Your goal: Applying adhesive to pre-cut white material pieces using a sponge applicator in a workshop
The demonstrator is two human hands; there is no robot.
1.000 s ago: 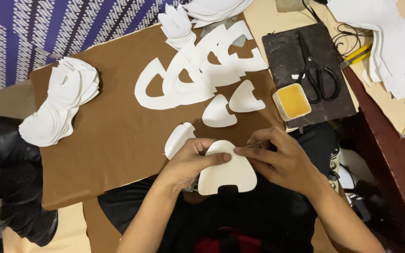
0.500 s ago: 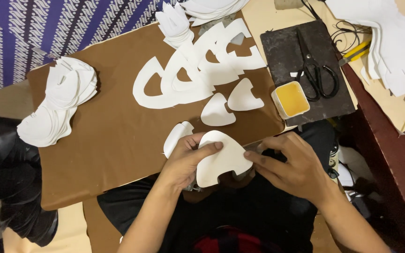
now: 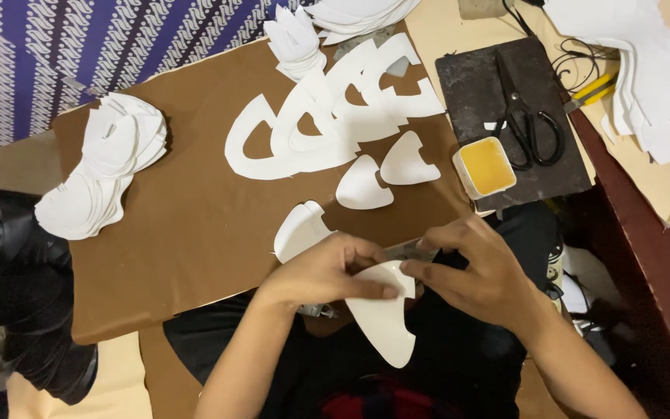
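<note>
packages: you have one small white square tub [image 3: 484,167] of yellow paste, lid off, at 2 o'clock from your hands, on the dark slab's near corner | labels: none | signs: none | screens: none

Cut-outs and tools across the brown surface [image 3: 195,233]
Black scissors [image 3: 525,116] lie on a dark slab [image 3: 474,85], yellow glue tub [image 3: 485,167] just beside; white stack [image 3: 102,178] sits far left.

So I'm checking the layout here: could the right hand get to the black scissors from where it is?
Probably yes. The right hand is busy pinching the white piece, but the black scissors lie uncovered on the dark mat, with only the glue tub beside the path.
</note>
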